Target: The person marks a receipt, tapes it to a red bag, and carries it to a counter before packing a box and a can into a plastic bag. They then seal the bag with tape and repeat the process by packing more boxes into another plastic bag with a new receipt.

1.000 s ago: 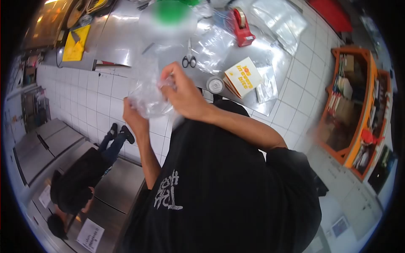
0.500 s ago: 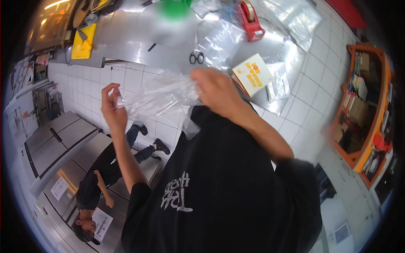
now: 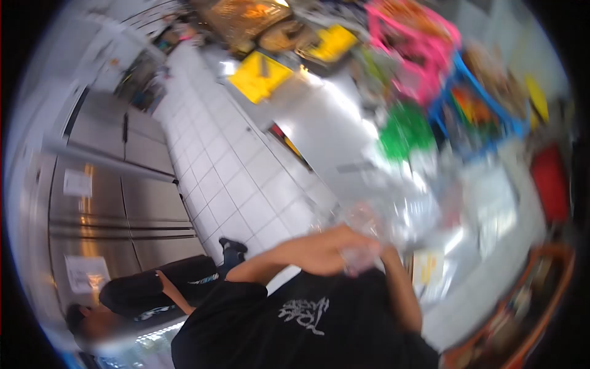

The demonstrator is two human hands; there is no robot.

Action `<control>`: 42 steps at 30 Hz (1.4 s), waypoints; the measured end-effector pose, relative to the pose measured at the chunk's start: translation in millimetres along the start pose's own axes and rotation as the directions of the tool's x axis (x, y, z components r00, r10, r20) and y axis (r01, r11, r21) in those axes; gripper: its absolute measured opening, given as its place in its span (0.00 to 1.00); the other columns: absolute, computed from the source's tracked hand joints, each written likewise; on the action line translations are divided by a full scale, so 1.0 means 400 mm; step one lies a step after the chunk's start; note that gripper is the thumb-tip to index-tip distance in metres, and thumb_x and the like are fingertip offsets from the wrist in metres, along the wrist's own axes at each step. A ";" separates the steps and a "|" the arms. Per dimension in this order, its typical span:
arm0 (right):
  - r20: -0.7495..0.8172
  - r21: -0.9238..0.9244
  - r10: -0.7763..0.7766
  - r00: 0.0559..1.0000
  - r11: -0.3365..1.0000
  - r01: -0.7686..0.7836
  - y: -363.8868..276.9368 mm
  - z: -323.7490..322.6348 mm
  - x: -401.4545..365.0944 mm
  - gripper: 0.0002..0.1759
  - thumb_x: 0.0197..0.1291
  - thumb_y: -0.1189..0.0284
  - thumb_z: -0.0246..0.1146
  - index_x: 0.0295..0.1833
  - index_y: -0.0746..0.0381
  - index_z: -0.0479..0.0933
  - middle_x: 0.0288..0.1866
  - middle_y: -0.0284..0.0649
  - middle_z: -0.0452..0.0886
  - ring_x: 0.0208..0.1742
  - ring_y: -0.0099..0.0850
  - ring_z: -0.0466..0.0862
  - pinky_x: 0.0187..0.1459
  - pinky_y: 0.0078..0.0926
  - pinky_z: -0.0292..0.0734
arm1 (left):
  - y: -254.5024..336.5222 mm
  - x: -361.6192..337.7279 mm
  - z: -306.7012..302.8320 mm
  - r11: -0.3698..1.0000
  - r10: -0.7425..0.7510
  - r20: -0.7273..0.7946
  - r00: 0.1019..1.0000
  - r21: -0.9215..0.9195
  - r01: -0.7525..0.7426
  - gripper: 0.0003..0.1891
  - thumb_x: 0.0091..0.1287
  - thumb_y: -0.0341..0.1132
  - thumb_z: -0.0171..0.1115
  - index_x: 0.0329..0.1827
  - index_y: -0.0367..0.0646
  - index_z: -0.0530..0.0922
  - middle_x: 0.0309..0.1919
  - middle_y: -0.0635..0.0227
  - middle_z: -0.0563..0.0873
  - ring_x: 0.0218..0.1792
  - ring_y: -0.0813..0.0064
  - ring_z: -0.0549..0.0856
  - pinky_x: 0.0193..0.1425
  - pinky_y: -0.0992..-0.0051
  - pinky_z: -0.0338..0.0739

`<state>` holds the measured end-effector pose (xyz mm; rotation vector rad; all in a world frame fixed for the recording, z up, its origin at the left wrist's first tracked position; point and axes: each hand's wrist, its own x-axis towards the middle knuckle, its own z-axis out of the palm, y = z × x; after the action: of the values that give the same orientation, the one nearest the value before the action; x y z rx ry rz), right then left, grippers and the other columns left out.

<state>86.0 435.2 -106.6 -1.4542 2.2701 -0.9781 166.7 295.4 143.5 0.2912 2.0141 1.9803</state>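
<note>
My left hand (image 3: 329, 251) is in front of my chest, blurred, its fingers closed round a crumpled clear plastic bag (image 3: 361, 258). My right hand (image 3: 388, 251) meets it from the other side, close against the bag; its fingers are mostly hidden and smeared by motion. More see-through plastic shows just beyond the hands, over the near edge of the steel table (image 3: 332, 132). A white and yellow box (image 3: 428, 267) sits at the table's near right corner, beside my right forearm.
On the table are a green plastic bundle (image 3: 405, 132), a pink basket (image 3: 424, 67), a blue basket (image 3: 479, 111) and a yellow board (image 3: 261, 77). A person (image 3: 153, 289) is at left by steel fridges (image 3: 153, 203). An orange-framed shelf (image 3: 522, 301) stands lower right.
My view has swung toward the left, so the table appears farther right. My hands, held apart with the bag stretched between them before, have come together with the plastic bunched up.
</note>
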 end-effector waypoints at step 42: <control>0.958 0.133 -0.267 0.106 0.738 0.662 -0.899 0.909 1.805 0.23 0.64 0.61 0.64 0.61 0.59 0.75 0.62 0.50 0.77 0.59 0.52 0.79 0.59 0.46 0.76 | -0.611 -1.217 -1.436 0.275 -0.177 -0.943 0.282 0.228 0.934 0.29 0.62 0.27 0.57 0.67 0.63 0.78 0.76 0.49 0.62 0.47 0.56 0.84 0.50 0.60 0.78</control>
<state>206.6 -439.1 -43.3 -2.1498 0.9858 0.3550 435.9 -419.7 -63.5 -1.3960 2.6953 0.4215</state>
